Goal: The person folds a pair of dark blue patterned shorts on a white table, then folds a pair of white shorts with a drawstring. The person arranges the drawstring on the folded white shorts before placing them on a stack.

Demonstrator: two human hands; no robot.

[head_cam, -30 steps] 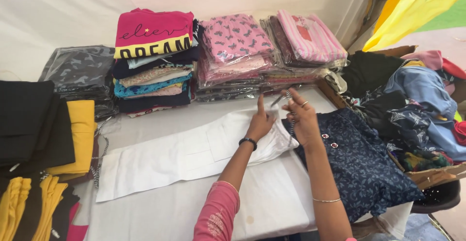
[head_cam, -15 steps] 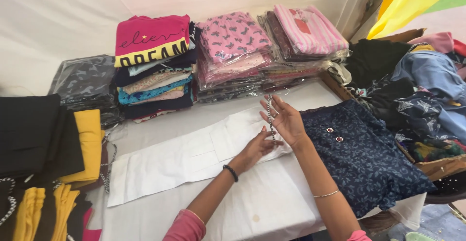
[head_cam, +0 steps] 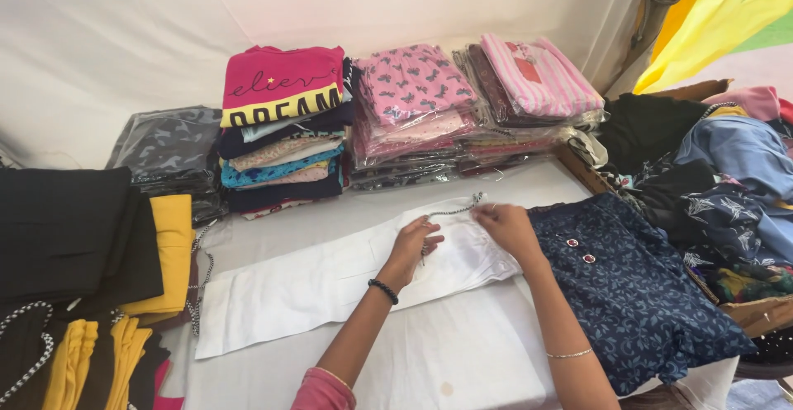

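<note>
A folded white garment [head_cam: 314, 282] lies lengthwise on the white-covered table [head_cam: 462, 352]. My left hand [head_cam: 415, 243] rests on its right end, fingers curled on a black-and-white drawstring cord [head_cam: 453, 208]. My right hand [head_cam: 505, 224] pinches the same cord just to the right, at the garment's waist edge. A black band sits on my left wrist and a thin bracelet on my right forearm. A dark blue patterned top [head_cam: 636, 294] with red buttons lies right beside my right hand.
Stacks of folded clothes line the back: a pink and yellow printed stack [head_cam: 281, 129], pink packaged stacks [head_cam: 413, 113], striped pink packages [head_cam: 537, 80]. Black and yellow garments [head_cam: 91, 253] sit at left. A heap of loose clothes [head_cam: 727, 170] fills the right.
Both hands have come down from holding the cord up above the garment to lying low on its waist end. The view has shifted slightly.
</note>
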